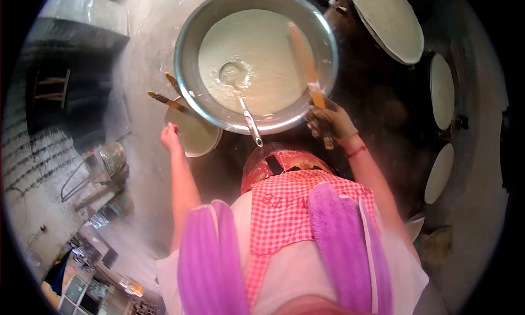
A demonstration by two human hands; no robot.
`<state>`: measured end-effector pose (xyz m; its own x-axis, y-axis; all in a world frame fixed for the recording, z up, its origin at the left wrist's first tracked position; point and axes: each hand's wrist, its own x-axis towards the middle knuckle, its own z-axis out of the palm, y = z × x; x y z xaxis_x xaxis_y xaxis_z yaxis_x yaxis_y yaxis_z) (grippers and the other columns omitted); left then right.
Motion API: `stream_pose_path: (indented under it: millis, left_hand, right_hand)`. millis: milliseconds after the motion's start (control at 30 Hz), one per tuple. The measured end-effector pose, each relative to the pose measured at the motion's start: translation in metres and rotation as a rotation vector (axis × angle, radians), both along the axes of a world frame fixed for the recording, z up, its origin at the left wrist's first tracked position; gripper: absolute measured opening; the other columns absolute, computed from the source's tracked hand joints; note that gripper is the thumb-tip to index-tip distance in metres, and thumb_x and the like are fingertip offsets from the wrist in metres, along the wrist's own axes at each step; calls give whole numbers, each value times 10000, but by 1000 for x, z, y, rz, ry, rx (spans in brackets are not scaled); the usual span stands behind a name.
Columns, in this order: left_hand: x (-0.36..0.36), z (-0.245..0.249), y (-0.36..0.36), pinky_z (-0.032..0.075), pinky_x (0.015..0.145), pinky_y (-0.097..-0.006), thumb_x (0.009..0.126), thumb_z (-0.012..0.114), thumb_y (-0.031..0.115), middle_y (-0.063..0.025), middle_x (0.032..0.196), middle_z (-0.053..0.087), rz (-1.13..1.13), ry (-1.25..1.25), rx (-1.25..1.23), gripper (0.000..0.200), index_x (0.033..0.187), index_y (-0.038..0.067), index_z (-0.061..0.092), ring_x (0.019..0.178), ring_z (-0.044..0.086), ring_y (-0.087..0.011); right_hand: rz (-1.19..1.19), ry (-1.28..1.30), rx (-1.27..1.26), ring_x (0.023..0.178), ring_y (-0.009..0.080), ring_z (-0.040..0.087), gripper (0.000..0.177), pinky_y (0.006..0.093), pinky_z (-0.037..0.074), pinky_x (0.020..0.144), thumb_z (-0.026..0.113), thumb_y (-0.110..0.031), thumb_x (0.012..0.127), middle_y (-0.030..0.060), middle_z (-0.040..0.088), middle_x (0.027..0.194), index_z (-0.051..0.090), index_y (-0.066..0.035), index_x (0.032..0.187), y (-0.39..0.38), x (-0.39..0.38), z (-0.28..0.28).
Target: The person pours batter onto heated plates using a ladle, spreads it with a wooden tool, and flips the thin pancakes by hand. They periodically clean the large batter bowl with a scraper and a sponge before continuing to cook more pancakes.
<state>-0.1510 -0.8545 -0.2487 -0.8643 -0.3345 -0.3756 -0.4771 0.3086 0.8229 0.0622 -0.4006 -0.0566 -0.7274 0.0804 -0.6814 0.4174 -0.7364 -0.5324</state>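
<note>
A large metal basin [188, 90] holds pale liquid batter, with a ladle [250, 118] resting in it and its handle over the near rim. My right hand [332, 119], in a glove with bare-looking wrist, grips a long flat wooden stick [310, 68] that reaches up over the basin's right side. My left hand [170, 135] is closed left of the basin, beside a smaller bowl [199, 137] of pale liquid; what it holds, if anything, is too small to tell. Two dark-tipped sticks [164, 100] lie across that bowl.
Round pale sheets on flat round surfaces stand at the right: a large one [391, 22] at the top, others [442, 90] [439, 172] below. A bucket [111, 157] is at the left. Shelves [74, 287] with small items are at the lower left.
</note>
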Motion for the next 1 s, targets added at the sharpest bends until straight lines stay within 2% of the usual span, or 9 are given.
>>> stream_pose_path:
  millis: [67,167,233,333,467,533,667,800,1000]
  left_hand:
    - [-5,59,68,462,768,-299,857,628,226,-82,863,661,-76,95,161,233,901,-2,648,831,606,-149]
    - [1,100,200,430,827,-289,831,625,210,-78,970,667,-321,88,329,238,968,20,664,945,596,-161]
    - [7,93,274,415,838,-302,830,618,281,-43,1064,668,-590,-248,568,271,1005,85,681,1005,589,-159]
    - [19,107,359,474,857,-332,940,569,319,-63,1178,637,-699,-782,912,320,1157,87,605,1076,596,-170]
    - [5,101,397,538,865,-364,926,578,126,-151,1177,613,-744,-849,1099,307,1191,-18,516,1102,593,-220]
    - [-11,109,406,506,952,-399,926,542,49,-181,1223,575,-579,-887,1115,296,1202,-43,485,1145,569,-281]
    - [-72,84,417,456,1025,-456,922,513,20,-213,1244,549,-371,-887,1204,282,1196,-40,477,1176,538,-346]
    - [-120,68,427,481,993,-462,922,508,9,-212,1227,560,-259,-852,1185,229,1147,-29,490,1169,542,-353]
    - [-154,45,430,495,965,-479,927,510,16,-213,1223,561,-294,-828,1177,206,1127,-33,497,1148,555,-364]
  right_hand:
    - [-38,7,-15,613,225,617,302,338,522,497,623,-48,859,125,632,853,504,-12,1133,4,-5,-4]
    - [-67,31,-13,607,226,627,310,340,529,503,644,-62,849,125,644,848,513,-17,1126,12,-18,-21]
    - [-80,54,-28,606,226,632,317,340,531,507,658,-72,842,124,650,844,518,-21,1122,17,-26,-29]
    - [-42,3,102,588,208,626,317,327,522,495,689,-94,821,105,648,791,534,-44,1093,26,-40,-33]
    - [-43,-28,130,543,187,593,293,302,489,463,697,-104,807,86,631,753,548,-54,1055,36,-60,-17]
    - [40,-83,156,510,172,564,272,288,457,435,698,-115,797,79,612,723,558,-57,1023,39,-69,-13]
    - [115,-153,230,502,164,560,264,280,449,420,683,-110,795,91,601,711,556,-37,1015,39,-86,-2]
    - [86,-159,142,481,156,549,307,274,439,397,669,-104,812,107,600,715,532,10,1061,34,-86,16]
    - [50,-265,109,458,159,552,329,270,428,367,637,-92,845,114,607,734,497,22,1121,26,-69,37]
